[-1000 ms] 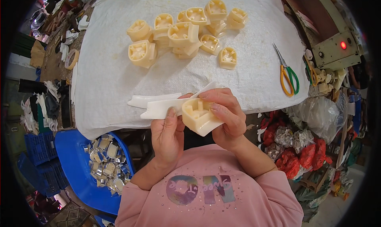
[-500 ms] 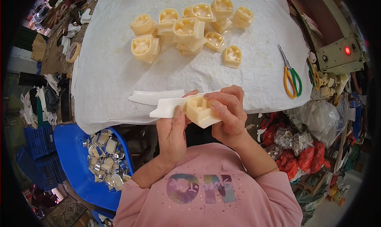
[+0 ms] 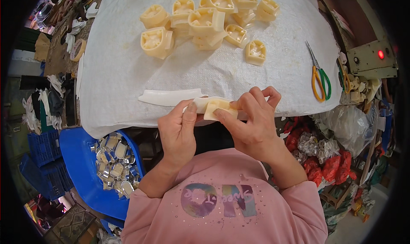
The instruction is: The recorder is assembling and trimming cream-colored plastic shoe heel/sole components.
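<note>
At the front edge of the table, my right hand [image 3: 255,124] grips a hollow cream plastic block [image 3: 210,112], with thumb and fingers closed on its right side. My left hand [image 3: 178,131] pinches a thin white strip [image 3: 200,102] that runs along the block's far side. Part of the strip is hidden behind the fingers and the block. A second, slightly curved white strip [image 3: 166,97] lies flat on the cloth just beyond my left hand. Farther back stand several similar cream blocks [image 3: 157,42], some stacked, with one single block [image 3: 256,52] set apart at the right.
White woven cloth [image 3: 111,73] covers the table. Scissors [image 3: 320,79] with yellow and green handles lie at the right. A blue chair [image 3: 79,175] holding several shiny metallic pieces [image 3: 116,163] is at lower left. A tape roll [image 3: 77,50] and a box with a red light [image 3: 371,60] flank the table.
Both hands have tilted the block and drawn the strip closer against it; less of the strip shows on the left. My right hand has turned, fingers raised. The view has shifted slightly.
</note>
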A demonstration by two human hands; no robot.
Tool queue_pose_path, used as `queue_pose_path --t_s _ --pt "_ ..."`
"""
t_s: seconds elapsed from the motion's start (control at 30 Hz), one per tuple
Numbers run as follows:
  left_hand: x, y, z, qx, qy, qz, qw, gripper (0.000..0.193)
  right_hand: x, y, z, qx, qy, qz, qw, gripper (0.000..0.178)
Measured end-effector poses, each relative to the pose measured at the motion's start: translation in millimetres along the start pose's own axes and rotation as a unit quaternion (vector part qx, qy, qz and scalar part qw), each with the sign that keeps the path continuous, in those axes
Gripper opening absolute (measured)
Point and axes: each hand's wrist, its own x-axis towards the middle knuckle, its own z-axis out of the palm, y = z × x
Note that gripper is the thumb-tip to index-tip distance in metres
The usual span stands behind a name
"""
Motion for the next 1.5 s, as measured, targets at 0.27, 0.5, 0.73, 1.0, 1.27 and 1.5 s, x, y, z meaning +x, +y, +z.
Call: queue_pose_path --t_s 0.27,0.5,0.73,1.0,1.27,1.5 --pt "-1 -2 4 0.058 -0.047 -0.010 0.997 0.036 3 -1 -4 0.030 -0.091 0.045 0.994 0.030" --pt "3 0 15 0.011 -0.059 -0.030 0.998 0.035 -3 4 0 0.050 -0.108 0.055 0.991 0.023" --pt "4 1 23 0.220 -0.091 0.012 0.971 0.036 -12 3 14 -0.009 -0.051 0.036 0.998 0.017" --pt "9 1 5 -0.044 -0.175 -0.046 0.982 0.065 -22 26 25 0.056 0.086 0.034 0.994 0.029" --pt "18 -23 5 -0.238 -0.345 -0.186 0.889 0.081 -22 29 23 0.204 0.125 -0.010 0.971 0.037" --pt "11 -30 13 -0.376 -0.330 -0.204 0.842 0.077 -26 29 26 0.268 0.128 -0.002 0.955 0.045"
